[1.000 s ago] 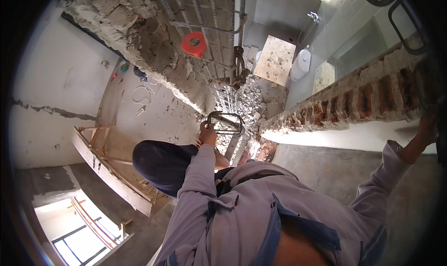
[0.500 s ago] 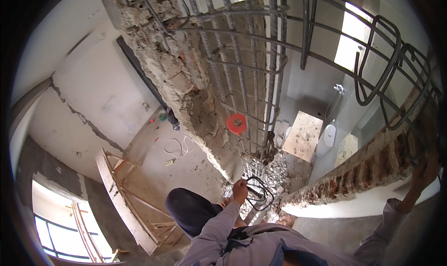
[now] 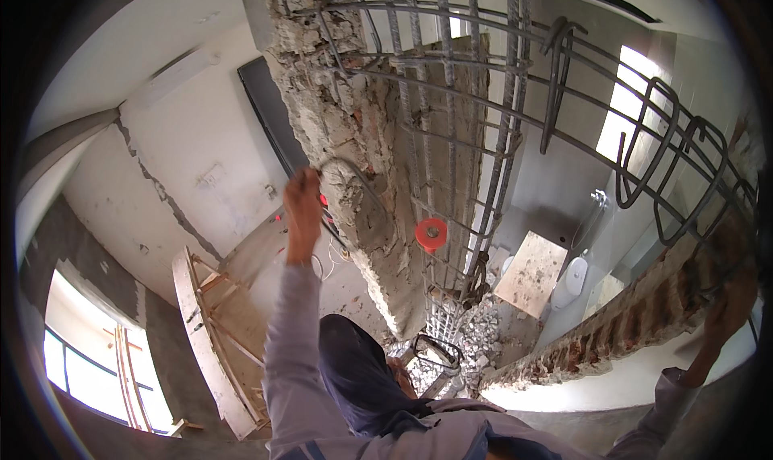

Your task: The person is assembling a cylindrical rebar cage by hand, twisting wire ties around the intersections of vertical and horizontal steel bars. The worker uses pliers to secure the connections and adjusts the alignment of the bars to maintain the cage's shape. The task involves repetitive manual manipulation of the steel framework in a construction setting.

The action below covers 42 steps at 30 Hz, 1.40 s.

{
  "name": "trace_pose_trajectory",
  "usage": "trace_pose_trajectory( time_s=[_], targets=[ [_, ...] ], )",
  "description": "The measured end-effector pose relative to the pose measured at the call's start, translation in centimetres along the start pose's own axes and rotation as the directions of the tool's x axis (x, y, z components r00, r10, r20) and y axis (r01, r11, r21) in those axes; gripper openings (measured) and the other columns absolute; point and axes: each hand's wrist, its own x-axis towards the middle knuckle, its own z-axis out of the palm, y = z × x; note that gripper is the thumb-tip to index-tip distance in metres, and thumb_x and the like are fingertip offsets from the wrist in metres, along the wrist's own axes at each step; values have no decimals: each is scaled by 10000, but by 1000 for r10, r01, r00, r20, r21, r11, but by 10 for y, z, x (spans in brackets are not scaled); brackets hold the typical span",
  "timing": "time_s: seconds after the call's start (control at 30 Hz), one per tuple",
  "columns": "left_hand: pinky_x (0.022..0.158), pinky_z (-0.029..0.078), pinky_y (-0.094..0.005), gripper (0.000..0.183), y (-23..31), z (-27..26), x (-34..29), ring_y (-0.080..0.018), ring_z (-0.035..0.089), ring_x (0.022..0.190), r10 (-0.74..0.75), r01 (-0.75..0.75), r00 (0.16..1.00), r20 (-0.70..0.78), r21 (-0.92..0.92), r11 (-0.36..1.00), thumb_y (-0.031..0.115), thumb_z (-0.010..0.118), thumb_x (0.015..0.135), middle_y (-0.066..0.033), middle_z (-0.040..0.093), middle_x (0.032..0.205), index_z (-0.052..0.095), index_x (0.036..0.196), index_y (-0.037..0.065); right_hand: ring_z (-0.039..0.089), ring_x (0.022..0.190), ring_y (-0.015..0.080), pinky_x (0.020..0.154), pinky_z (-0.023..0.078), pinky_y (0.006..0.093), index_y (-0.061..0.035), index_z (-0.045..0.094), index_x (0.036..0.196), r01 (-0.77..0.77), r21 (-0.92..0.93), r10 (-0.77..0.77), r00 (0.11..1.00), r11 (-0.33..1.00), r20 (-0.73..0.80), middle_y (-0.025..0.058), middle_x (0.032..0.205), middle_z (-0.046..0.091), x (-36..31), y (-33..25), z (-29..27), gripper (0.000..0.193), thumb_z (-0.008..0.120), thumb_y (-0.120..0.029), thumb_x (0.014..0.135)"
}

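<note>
Left hand (image 3: 303,209) curled round bent rod (image 3: 360,173); right hand (image 3: 731,301) dim, grip unclear — rebar cage (image 3: 507,114), red disc (image 3: 431,233) between.

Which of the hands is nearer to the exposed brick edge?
Right. The right hand is beside the upper end of the exposed brick edge; the left hand, holding a bent steel bar, is well off to its left.

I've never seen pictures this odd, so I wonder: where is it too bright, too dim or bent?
In the head view, the bright dark-barred window at lower left glares white; in the head view, the bare right hand is dim and soft near the rim; in the head view, the long pale wooden board looks bowed, probably by the lens.
</note>
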Motion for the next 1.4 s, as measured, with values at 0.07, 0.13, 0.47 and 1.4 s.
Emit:
trace_pose_trajectory(
  time_s=[0.07,0.13,0.47,1.4],
  targets=[
    [508,323,-311,271,6,-4,50,-112,386,545,83,-87,991,-108,-33,996,218,480,912,-46,416,582,564,787,-8,524,1098,416,978,364,522,-13,567,1088,-5,6,5,1000,1000,3,207,1158,569,0,-1,2,239,494,-52,864],
    [540,359,-328,257,11,-2,98,-148,438,568,189,-210,954,-232,-67,976,199,484,899,-89,495,629,571,806,-24,513,1113,415,986,351,528,-12,563,1097,-7,-3,7,1000,1000,18,208,1153,568,2,-1,4,252,499,-55,857],
    [603,434,-443,218,37,39,158,-395,575,654,420,-333,773,-476,260,906,183,515,895,-209,597,717,559,801,-10,391,1244,402,1019,292,495,-40,538,1190,-128,-210,153,982,969,109,213,1318,455,6,-17,-12,388,491,8,808],
    [583,410,-379,238,39,82,148,-268,520,588,270,-365,693,-669,-3,931,178,473,934,-149,548,671,500,802,-18,447,1188,413,1021,303,473,27,518,1203,-25,-233,89,959,972,270,232,1226,520,22,27,-40,393,416,-278,977]
  ],
)
